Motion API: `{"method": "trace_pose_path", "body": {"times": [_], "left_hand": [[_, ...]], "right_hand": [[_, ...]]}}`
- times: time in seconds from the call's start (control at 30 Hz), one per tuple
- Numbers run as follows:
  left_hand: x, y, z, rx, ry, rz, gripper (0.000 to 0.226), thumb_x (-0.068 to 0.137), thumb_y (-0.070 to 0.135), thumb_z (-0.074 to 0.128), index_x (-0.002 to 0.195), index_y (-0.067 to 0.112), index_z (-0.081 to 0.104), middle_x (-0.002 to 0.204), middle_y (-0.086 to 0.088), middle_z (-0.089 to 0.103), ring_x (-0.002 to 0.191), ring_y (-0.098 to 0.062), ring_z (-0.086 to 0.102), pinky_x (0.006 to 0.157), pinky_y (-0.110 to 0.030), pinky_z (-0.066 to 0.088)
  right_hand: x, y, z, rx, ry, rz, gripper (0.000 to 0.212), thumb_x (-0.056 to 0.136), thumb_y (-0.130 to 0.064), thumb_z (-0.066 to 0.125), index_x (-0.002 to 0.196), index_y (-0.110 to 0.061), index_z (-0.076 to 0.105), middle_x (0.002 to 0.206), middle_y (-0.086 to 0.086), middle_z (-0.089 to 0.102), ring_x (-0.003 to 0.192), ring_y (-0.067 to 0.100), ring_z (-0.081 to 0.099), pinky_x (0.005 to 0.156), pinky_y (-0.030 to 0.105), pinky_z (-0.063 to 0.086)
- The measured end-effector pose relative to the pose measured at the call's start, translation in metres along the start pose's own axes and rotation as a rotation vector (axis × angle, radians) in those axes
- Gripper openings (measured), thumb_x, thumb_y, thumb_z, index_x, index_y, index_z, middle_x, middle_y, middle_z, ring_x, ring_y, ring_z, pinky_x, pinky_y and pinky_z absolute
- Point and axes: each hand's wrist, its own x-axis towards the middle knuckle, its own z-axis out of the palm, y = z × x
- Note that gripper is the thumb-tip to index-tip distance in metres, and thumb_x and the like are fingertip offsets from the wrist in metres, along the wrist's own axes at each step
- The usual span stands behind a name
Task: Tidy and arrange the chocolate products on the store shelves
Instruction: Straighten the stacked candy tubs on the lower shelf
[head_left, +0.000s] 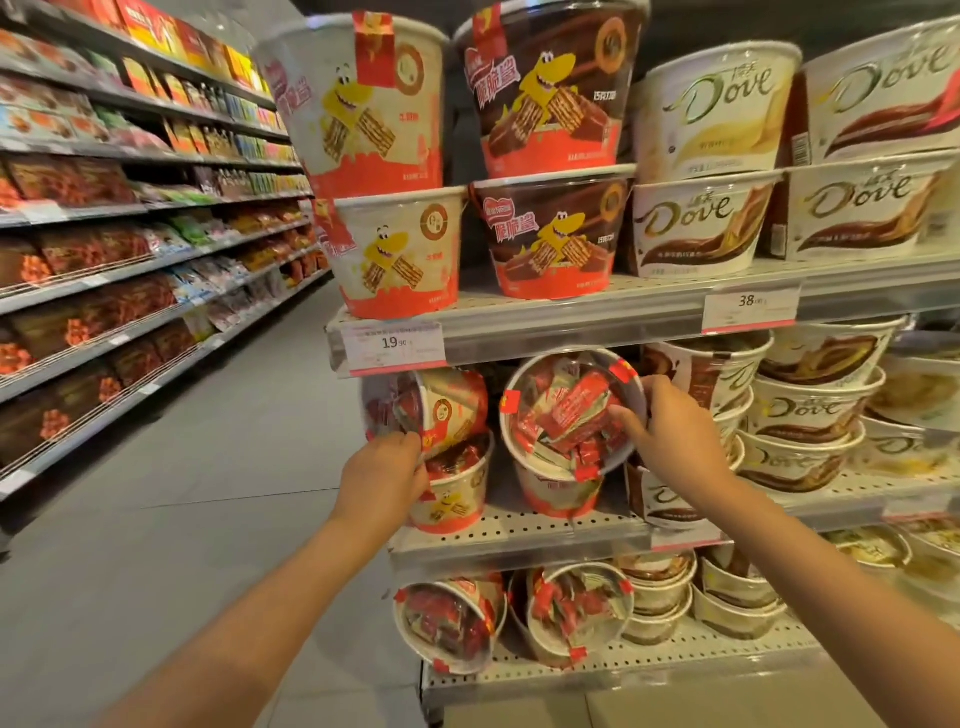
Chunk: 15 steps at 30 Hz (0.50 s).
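A: What's closest to us?

B: Two bare forearms reaching up to the middle shelf. The left hand has its fingers curled over the rim of a tipped white-and-red wafer tub, which lies on its side on top of an upright tub.

A: And the other one?

B: The right hand grips the edge of a second tipped tub, thumb across its clear lid, fingers behind the rim. Its lid faces us, showing red wrapped pieces inside. It leans on another upright tub beneath.

A: What's beside it?

B: Stacked Dove tubs, just right of that hand on the same shelf.

A: Lower down?

B: The bottom shelf holds two more wafer tubs on their sides, with low stacked bowls to the right.

A: Higher up?

B: The top shelf carries upright tubs in stacks of two: white wafer tubs, brown wafer tubs, then Dove tubs. Price tags read 19.90 and 38.

A: Farther off?

B: A grey floor and a long aisle of snack packets on the left.
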Motion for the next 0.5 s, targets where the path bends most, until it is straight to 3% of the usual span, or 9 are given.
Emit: {"method": "trace_pose_path", "body": {"times": [0.07, 0.13, 0.2, 0.27, 0.33, 0.37, 0.43, 0.47, 0.5], "left_hand": [[0.002, -0.003, -0.008, -0.003, 0.028, 0.078, 0.017, 0.080, 0.016, 0.066, 0.091, 0.006, 0.060, 0.088, -0.012, 0.065, 0.074, -0.027, 0.061, 0.056, -0.032, 0.046], [0.004, -0.005, -0.019, 0.040, 0.080, 0.185, 0.025, 0.064, 0.005, 0.077, 0.084, 0.004, 0.062, 0.076, -0.012, 0.063, 0.063, -0.028, 0.059, 0.046, -0.029, 0.042], [0.005, -0.005, -0.027, 0.097, 0.106, 0.262, 0.036, 0.056, 0.001, 0.080, 0.084, 0.005, 0.059, 0.075, -0.014, 0.059, 0.063, -0.029, 0.056, 0.046, -0.028, 0.041], [0.007, -0.008, -0.032, 0.042, 0.180, 0.240, 0.033, 0.073, 0.006, 0.072, 0.098, 0.011, 0.052, 0.093, -0.016, 0.061, 0.083, -0.034, 0.059, 0.061, -0.034, 0.049], [0.008, -0.014, -0.035, -0.018, 0.218, 0.181, 0.030, 0.091, 0.017, 0.053, 0.120, 0.018, 0.047, 0.123, -0.010, 0.057, 0.112, -0.029, 0.054, 0.089, -0.035, 0.047], [0.010, -0.015, -0.036, -0.014, 0.210, 0.218, 0.032, 0.090, 0.016, 0.056, 0.122, 0.015, 0.048, 0.125, -0.008, 0.057, 0.112, -0.028, 0.055, 0.089, -0.035, 0.048], [0.013, -0.015, -0.033, -0.039, 0.143, 0.303, 0.030, 0.077, 0.009, 0.071, 0.104, 0.008, 0.056, 0.103, -0.012, 0.065, 0.088, -0.030, 0.064, 0.065, -0.034, 0.055], [0.015, -0.014, -0.031, -0.044, 0.124, 0.311, 0.023, 0.077, 0.011, 0.070, 0.097, 0.008, 0.058, 0.095, -0.012, 0.066, 0.081, -0.029, 0.064, 0.062, -0.032, 0.052], [0.017, -0.009, -0.031, -0.091, 0.088, 0.273, 0.019, 0.081, 0.015, 0.066, 0.097, 0.008, 0.058, 0.095, -0.010, 0.065, 0.083, -0.028, 0.063, 0.067, -0.033, 0.049]], "right_hand": [[0.003, -0.001, -0.001, 0.093, -0.044, 0.059, 0.028, 0.092, -0.038, 0.051, 0.099, -0.011, 0.050, 0.080, 0.000, 0.058, 0.075, 0.024, 0.059, 0.057, 0.033, 0.042], [0.007, -0.002, -0.002, 0.157, -0.097, 0.072, 0.024, 0.095, -0.037, 0.046, 0.090, -0.013, 0.048, 0.072, -0.003, 0.053, 0.070, 0.021, 0.055, 0.051, 0.028, 0.034], [0.012, -0.007, -0.004, 0.206, -0.113, 0.071, 0.024, 0.096, -0.035, 0.044, 0.086, -0.013, 0.046, 0.072, -0.004, 0.051, 0.069, 0.018, 0.051, 0.051, 0.025, 0.032], [0.019, -0.012, -0.009, 0.274, -0.090, 0.074, 0.024, 0.096, -0.033, 0.044, 0.087, -0.011, 0.045, 0.073, -0.003, 0.050, 0.072, 0.019, 0.049, 0.054, 0.028, 0.031], [0.025, -0.015, -0.013, 0.280, -0.083, 0.078, 0.026, 0.096, -0.034, 0.044, 0.090, -0.010, 0.045, 0.077, -0.001, 0.051, 0.075, 0.019, 0.048, 0.062, 0.030, 0.031], [0.028, -0.016, -0.013, 0.256, -0.087, 0.083, 0.027, 0.097, -0.036, 0.043, 0.091, -0.010, 0.046, 0.079, 0.001, 0.052, 0.076, 0.019, 0.048, 0.065, 0.030, 0.031], [0.032, -0.016, -0.013, 0.208, -0.077, 0.101, 0.030, 0.097, -0.038, 0.041, 0.092, -0.009, 0.047, 0.081, 0.003, 0.053, 0.076, 0.021, 0.049, 0.065, 0.031, 0.033], [0.035, -0.016, -0.012, 0.200, -0.068, 0.119, 0.032, 0.097, -0.038, 0.041, 0.089, -0.008, 0.047, 0.079, 0.004, 0.053, 0.073, 0.022, 0.050, 0.062, 0.031, 0.033], [0.038, -0.017, -0.011, 0.201, -0.061, 0.142, 0.033, 0.097, -0.037, 0.041, 0.083, -0.008, 0.047, 0.074, 0.003, 0.052, 0.067, 0.021, 0.049, 0.056, 0.031, 0.031]]}}
